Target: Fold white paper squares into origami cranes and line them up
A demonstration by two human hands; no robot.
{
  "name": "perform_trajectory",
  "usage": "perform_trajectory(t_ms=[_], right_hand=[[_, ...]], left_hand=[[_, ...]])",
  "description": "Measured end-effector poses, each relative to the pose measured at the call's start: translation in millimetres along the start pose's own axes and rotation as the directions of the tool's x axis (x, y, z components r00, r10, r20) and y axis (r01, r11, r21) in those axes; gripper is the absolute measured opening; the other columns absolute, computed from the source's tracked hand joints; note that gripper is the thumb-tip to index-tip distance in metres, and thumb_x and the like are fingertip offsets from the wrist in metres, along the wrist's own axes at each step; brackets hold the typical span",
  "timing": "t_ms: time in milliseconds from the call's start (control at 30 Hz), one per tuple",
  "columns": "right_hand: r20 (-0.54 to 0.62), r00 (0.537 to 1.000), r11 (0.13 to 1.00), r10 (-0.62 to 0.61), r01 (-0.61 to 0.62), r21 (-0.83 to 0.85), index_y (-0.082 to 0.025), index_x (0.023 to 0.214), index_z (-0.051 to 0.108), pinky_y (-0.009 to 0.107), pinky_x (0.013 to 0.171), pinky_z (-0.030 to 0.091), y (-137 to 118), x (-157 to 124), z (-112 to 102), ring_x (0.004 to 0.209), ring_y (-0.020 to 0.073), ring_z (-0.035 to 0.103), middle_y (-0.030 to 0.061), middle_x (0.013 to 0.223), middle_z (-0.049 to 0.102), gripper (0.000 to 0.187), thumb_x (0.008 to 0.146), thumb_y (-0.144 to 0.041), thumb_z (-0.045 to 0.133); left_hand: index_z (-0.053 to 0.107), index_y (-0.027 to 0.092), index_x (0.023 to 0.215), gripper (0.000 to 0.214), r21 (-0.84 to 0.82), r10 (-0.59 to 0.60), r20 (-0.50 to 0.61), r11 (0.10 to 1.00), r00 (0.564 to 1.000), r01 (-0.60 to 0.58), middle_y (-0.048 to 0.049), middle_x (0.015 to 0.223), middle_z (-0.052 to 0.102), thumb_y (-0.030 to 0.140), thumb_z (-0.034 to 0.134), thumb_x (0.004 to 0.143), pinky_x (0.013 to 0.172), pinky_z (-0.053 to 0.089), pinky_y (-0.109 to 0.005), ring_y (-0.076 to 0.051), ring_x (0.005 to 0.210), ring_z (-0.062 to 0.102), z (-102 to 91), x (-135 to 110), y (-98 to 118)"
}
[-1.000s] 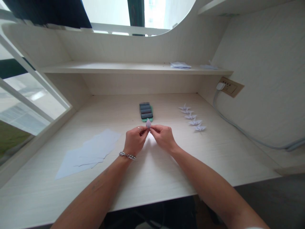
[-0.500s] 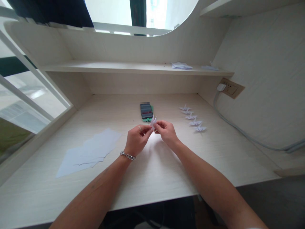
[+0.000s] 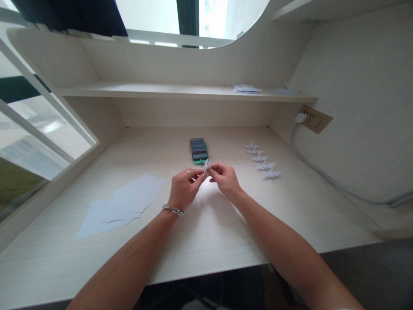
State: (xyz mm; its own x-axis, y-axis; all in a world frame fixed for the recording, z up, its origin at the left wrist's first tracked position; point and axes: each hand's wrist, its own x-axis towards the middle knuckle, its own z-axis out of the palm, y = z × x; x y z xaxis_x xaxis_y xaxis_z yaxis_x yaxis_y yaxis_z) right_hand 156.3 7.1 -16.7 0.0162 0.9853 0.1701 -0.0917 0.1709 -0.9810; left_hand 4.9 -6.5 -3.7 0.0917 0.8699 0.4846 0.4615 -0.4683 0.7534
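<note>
Between my fingertips, over the middle of the desk, is a small piece of folded white paper [image 3: 207, 165] with two narrow points sticking up. My left hand [image 3: 187, 186], with a ring and a chain bracelet, pinches it from the left. From the right, the thumb and fingers of my right hand [image 3: 226, 178] close on it too. My fingers hide its lower part. To the right of my hands, several folded paper cranes [image 3: 265, 166] stand in a slanting row on the desk.
Loose white paper sheets [image 3: 135, 196] lie overlapping at left. A phone in a green-edged case [image 3: 200, 156] rests just beyond my hands. Folded papers [image 3: 246, 88] sit on the shelf [image 3: 161, 89]. A grey cable [image 3: 322, 172] runs from the wall socket [image 3: 316, 119] along the right side.
The folded paper has tilted slightly and its two points now lean more to the right. Both hands stay almost in place, still pinching it.
</note>
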Motion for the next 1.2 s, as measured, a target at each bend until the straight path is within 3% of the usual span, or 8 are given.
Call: perform_trajectory(t_ms=[433, 633, 900, 1033, 1200], right_hand=[[0.003, 1.000, 0.999, -0.022, 0.022, 0.034, -0.018, 0.080, 0.067, 0.023, 0.054, 0.050, 2.2, 0.3, 0.2, 0.064, 0.0134, 0.062, 0.0014, 0.072, 0.068, 0.030, 0.070, -0.046, 0.072], [0.004, 0.999, 0.999, -0.036, 0.036, 0.014, -0.018, 0.080, 0.066, 0.023, 0.053, 0.049, 0.8, -0.2, 0.4, 0.063, 0.0131, 0.061, 0.0009, 0.070, 0.066, 0.027, 0.071, -0.043, 0.071], [0.043, 0.998, 0.999, -0.037, 0.037, -0.009, -0.017, 0.077, 0.065, 0.023, 0.053, 0.048, 0.1, -0.3, -0.2, 0.061, 0.0124, 0.059, 0.0003, 0.068, 0.065, 0.024, 0.072, -0.039, 0.070], [0.061, 0.998, 1.000, -0.023, 0.023, -0.007, -0.017, 0.077, 0.064, 0.023, 0.053, 0.048, 1.2, 0.5, -0.6, 0.060, 0.0122, 0.059, 0.0003, 0.067, 0.065, 0.023, 0.071, -0.038, 0.069], [0.079, 0.997, 1.000, 0.002, -0.001, -0.014, -0.017, 0.075, 0.065, 0.023, 0.053, 0.048, 0.7, 0.2, 0.5, 0.060, 0.0122, 0.059, 0.0009, 0.067, 0.065, 0.025, 0.069, -0.041, 0.070]], left_hand=[[0.075, 0.018, 0.088, 0.027, -0.081, -0.058, -0.023, 0.995, 0.998, 0.056, -0.0054, 0.079, 0.076, 0.042, 0.070, 0.078, 0.065, 0.054, -0.027, -0.018, 0.067, 0.069, 1.7, 0.1, -2.0], [0.075, 0.017, 0.088, 0.024, -0.019, -0.042, 0.023, 0.999, 0.999, 0.042, -0.0066, 0.082, 0.076, 0.039, 0.065, 0.082, 0.065, 0.053, -0.027, -0.018, 0.066, 0.069, 0.1, 1.9, -0.4], [0.072, 0.016, 0.078, 0.027, 0.000, -0.113, 0.084, 0.993, 0.990, 0.114, -0.0058, 0.074, 0.074, 0.040, 0.062, 0.083, 0.060, 0.048, -0.025, -0.016, 0.062, 0.065, -3.2, 5.1, 1.9], [0.069, 0.014, 0.082, 0.030, -0.113, -0.171, 0.085, 0.977, 0.982, 0.180, -0.0063, 0.073, 0.072, 0.044, 0.064, 0.080, 0.059, 0.048, -0.026, -0.017, 0.064, 0.064, -1.1, 7.3, -7.2], [0.072, 0.012, 0.088, 0.029, -0.304, -0.202, 0.171, 0.920, 0.964, 0.247, -0.0065, 0.076, 0.071, 0.039, 0.067, 0.078, 0.058, 0.049, -0.026, -0.015, 0.064, 0.062, 0.9, 9.4, -10.4]])
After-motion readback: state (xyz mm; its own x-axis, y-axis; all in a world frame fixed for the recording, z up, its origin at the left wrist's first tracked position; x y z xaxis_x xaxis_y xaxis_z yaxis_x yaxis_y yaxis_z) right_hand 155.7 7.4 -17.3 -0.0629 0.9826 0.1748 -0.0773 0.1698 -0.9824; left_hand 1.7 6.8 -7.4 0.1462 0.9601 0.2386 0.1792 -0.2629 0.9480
